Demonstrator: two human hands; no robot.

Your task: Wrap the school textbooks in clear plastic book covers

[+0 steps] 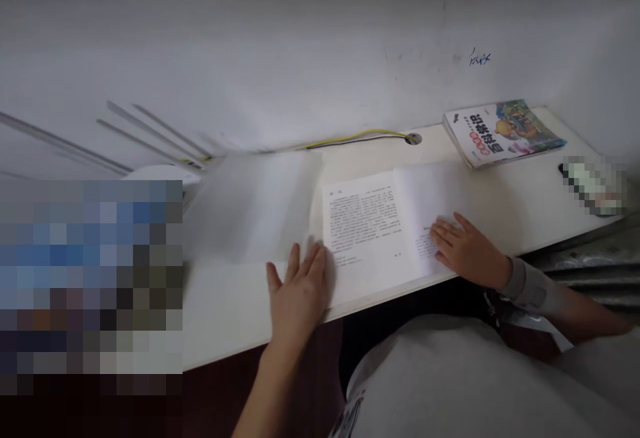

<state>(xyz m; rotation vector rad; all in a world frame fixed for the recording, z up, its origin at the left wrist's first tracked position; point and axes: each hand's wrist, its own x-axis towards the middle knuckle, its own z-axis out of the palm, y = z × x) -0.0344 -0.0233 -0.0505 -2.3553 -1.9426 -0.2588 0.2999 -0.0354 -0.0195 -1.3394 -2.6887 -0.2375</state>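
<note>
An open book (363, 225) with printed text lies on the white desk in front of me. My left hand (303, 285) rests by the book's lower left edge, fingers spread and stretched out. On the right page, my right hand (465, 248) lies flat with its fingers extended over the lower text. A grey band circles the right wrist. Left of the book, a translucent, blurred sheet (255, 205) covers part of the desk; I cannot make out whether it is a cover or loose.
A small stack of colourful magazines or books (505, 133) lies at the back right of the desk (230, 331). Near the right edge is a pixelated phone-like object (593, 188). A yellow cable (345, 137) runs along the wall into a desk hole. Pixelation hides the left side.
</note>
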